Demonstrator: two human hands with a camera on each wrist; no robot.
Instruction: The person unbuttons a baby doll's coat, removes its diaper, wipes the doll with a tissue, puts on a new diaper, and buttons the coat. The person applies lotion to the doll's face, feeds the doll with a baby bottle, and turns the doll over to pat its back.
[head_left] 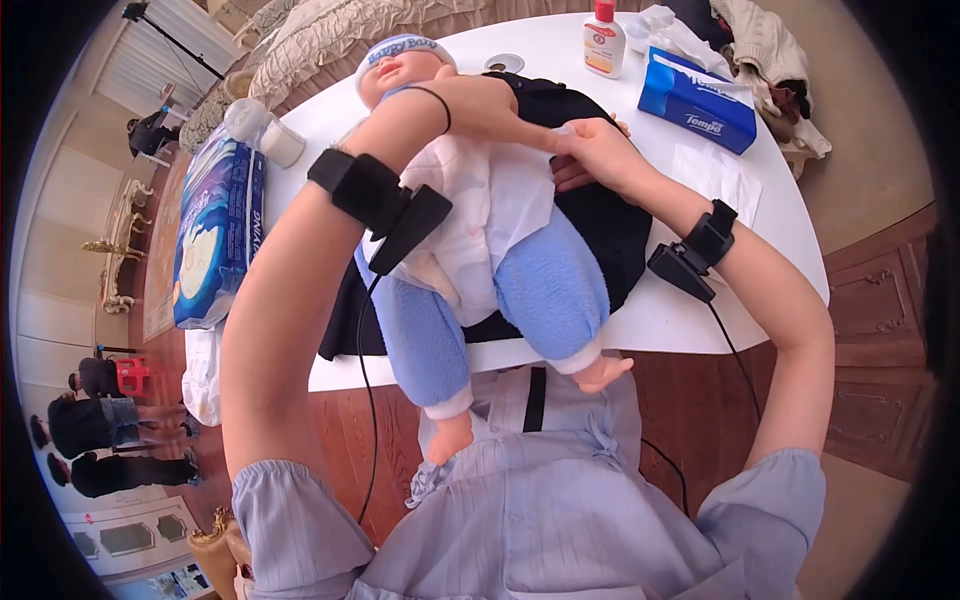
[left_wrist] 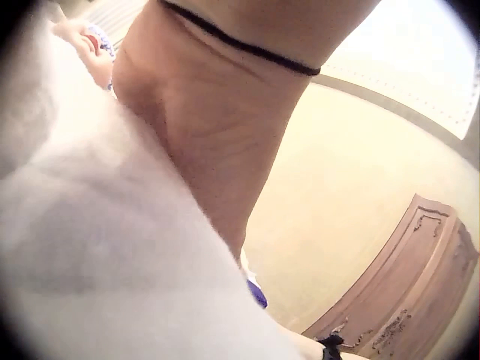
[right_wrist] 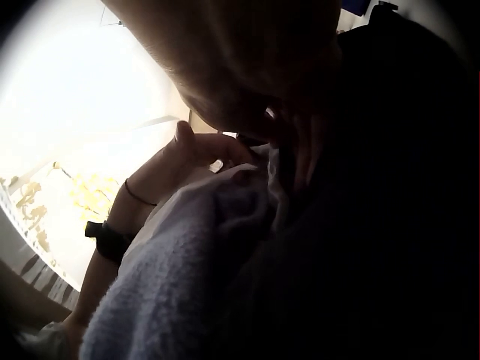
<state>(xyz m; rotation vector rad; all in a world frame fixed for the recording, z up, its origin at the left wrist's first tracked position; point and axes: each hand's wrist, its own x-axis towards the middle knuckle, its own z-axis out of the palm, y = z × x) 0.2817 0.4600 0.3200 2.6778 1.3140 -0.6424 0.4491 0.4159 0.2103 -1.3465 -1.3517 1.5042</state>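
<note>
A baby doll in a knit cap [head_left: 400, 50] lies on its back on black cloth [head_left: 625, 240], its head away from the wearer. Fuzzy blue trousers [head_left: 550, 285] cover its legs, and a white diaper [head_left: 465, 235] lies over its middle. The left hand [head_left: 490, 108] reaches across the doll's upper body, its fingers at the diaper's right edge. There the right hand [head_left: 600, 155] pinches a white edge between thumb and fingers. In the right wrist view both hands meet at the white material [right_wrist: 276, 176]; that view is dark. White material [left_wrist: 112, 225] fills much of the left wrist view.
On the white table [head_left: 800, 240] stand a lotion bottle [head_left: 603, 45], a blue tissue box [head_left: 697, 100] and, at the left, a blue diaper pack [head_left: 215, 230] beside a clear bottle [head_left: 245, 122]. A white sheet [head_left: 715, 180] lies at the right. Cables hang from both wrists.
</note>
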